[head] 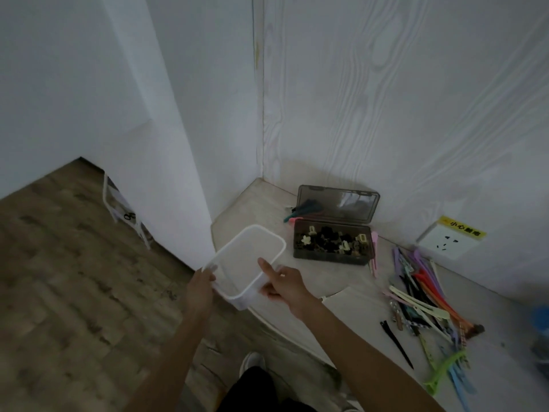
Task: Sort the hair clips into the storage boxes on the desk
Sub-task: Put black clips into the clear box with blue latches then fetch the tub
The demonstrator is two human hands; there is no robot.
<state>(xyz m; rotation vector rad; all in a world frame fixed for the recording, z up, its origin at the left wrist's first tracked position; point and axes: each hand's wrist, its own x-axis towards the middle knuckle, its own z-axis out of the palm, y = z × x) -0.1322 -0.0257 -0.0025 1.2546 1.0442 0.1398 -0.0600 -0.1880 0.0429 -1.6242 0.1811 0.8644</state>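
Both forearms are bare to the near edge of view, with no sleeves, watch or bracelets showing. The left hand (199,288) and right hand (283,285) wear no gloves or rings that can be made out. Below are dark, apparently black trousers (252,388) and a light grey shoe (252,361).

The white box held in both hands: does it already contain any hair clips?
No: the white box shows only a bare pale interior, gripped by the left hand and right hand.
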